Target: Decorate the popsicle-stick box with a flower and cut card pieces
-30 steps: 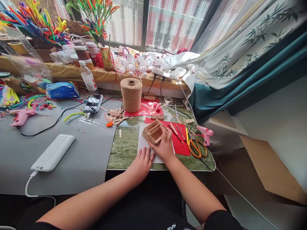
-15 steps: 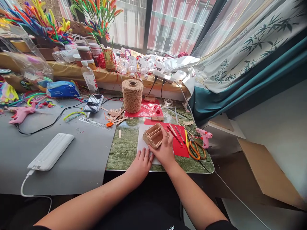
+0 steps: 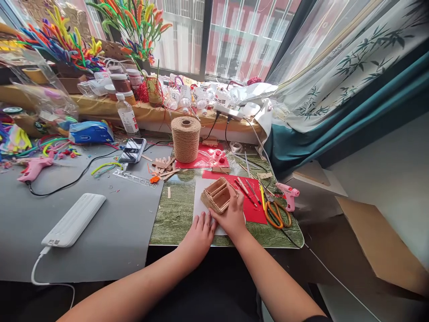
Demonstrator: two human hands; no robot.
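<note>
One divided box [image 3: 211, 202]: right hand [image 3: 233, 218] pinches its side, left hand [image 3: 200, 233] lies flat on paper [image 3: 199, 193].

A small, open-topped brown box with rough, twine-like walls [image 3: 217, 197] sat over the far half of a flat, rectangular sheet of plain white paper [image 3: 199, 206]. The box was turned askew to the sheet, its opening upward, with a thin, light-brown divider running across its inside. Whether its base rested level on the sheet could not be told. The sheet's left margin showed beside the box.
</note>
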